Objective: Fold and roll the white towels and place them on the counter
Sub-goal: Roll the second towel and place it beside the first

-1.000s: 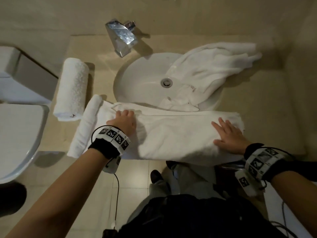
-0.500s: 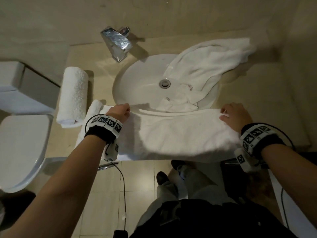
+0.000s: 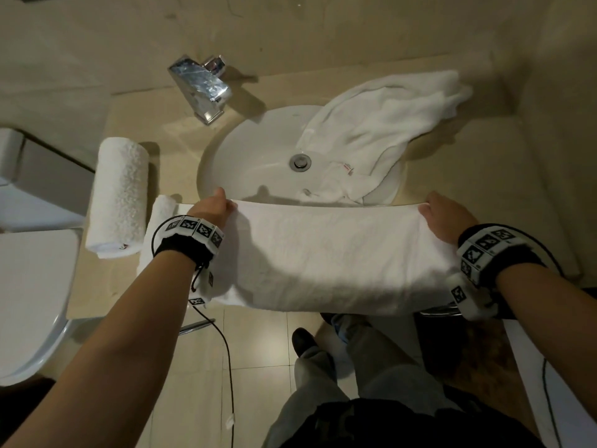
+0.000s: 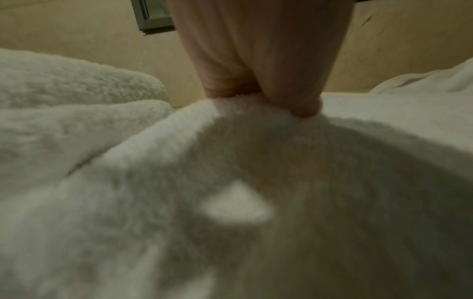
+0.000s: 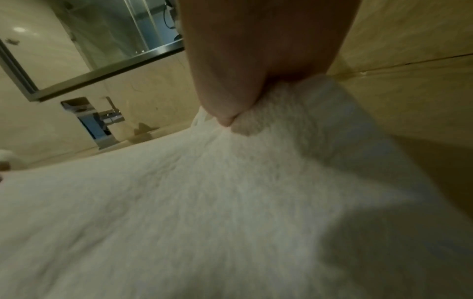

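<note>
A folded white towel (image 3: pixel 326 253) stretches across the counter's front edge, below the sink. My left hand (image 3: pixel 211 210) pinches its far edge at the left end; the left wrist view shows the fingers (image 4: pixel 304 105) curled into the towel (image 4: pixel 230 192). My right hand (image 3: pixel 444 218) grips the far edge at the right end, and the right wrist view shows its fingers (image 5: pixel 227 109) bunching the cloth (image 5: pixel 204 202). A rolled white towel (image 3: pixel 119 195) lies on the counter at the left. A loose white towel (image 3: pixel 384 124) drapes from the back right counter into the sink.
The white sink basin (image 3: pixel 252 156) sits mid-counter with a chrome faucet (image 3: pixel 200 84) behind it. A toilet (image 3: pixel 29 286) stands at the left. The beige counter (image 3: pixel 500 176) ends at walls at the back and right. My legs and a cable (image 3: pixel 226 350) are below.
Both hands went from lying flat on the towel to its far edge, where they now pinch it. The far edge has lifted and is pulled straight between them.
</note>
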A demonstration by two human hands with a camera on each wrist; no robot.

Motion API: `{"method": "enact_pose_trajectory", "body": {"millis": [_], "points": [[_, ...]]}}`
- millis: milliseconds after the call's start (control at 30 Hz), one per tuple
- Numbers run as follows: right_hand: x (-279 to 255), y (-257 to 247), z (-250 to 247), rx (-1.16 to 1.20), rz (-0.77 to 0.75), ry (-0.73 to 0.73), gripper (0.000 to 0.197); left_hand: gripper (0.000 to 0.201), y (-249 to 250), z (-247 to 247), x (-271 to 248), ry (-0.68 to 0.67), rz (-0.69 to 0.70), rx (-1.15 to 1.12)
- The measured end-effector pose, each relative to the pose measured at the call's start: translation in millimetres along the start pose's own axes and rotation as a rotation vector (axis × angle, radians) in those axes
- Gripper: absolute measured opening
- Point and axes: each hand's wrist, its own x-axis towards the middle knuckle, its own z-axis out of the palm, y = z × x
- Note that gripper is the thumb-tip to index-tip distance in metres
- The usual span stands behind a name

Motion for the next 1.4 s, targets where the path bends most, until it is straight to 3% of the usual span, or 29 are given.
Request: {"method": "enact_pose_trajectory", "body": {"millis": [133,233,400,567,733,833,900,1067,1267,1400], "points": [[2.9,-10.5,0.2,-0.220,0.018,0.067,0.037,0.037,7.9,0.4,9.4,0.000,-0.092,0.073],[7.9,-17.6,4.8,-0.383,-0.078,0.211,0.031,0.043,13.4,1.0,12.2,-0.023,-0.131,0.061],[7.6,-52.8,-0.7,-0.453,-0.158,0.269,0.032,0.040,12.5,-1.4,-3.7,0.206,-0.087,0.043],[16.3,-115.3,6.1,-0.285,-0.285,0.149,0.037,0.035,-22.5,-8.9,-41.3,0.387,-0.081,-0.113],[22.6,-191.5,27.3,-0.139,-0.453,-0.115,0.031,0.036,-69.4,-1.4,-93.2,0.489,-0.355,-0.179],[23.0,-233.0,39.7,-0.119,-0.565,-0.202,0.028,0.040,-92.1,12.6,-121.5,0.519,-0.565,-0.299],[22.3,-262.2,47.6,-0.126,-0.618,-0.233,0.029,0.048,-101.5,24.2,-136.7,0.503,-0.660,-0.422],[19.8,-332.6,69.9,-0.115,-0.704,-0.268,0.033,0.069,-107.6,51.4,-152.0,0.354,-0.721,-0.655],[12.8,-384.8,96.6,-0.144,-0.741,-0.224,0.039,0.062,-104.6,51.8,-145.9,0.300,-0.739,-0.811],[16.7,-396.9,104.5,-0.227,-0.753,-0.213,0.040,0.057,-106.0,51.6,-143.5,0.314,-0.727,-0.790]]}}
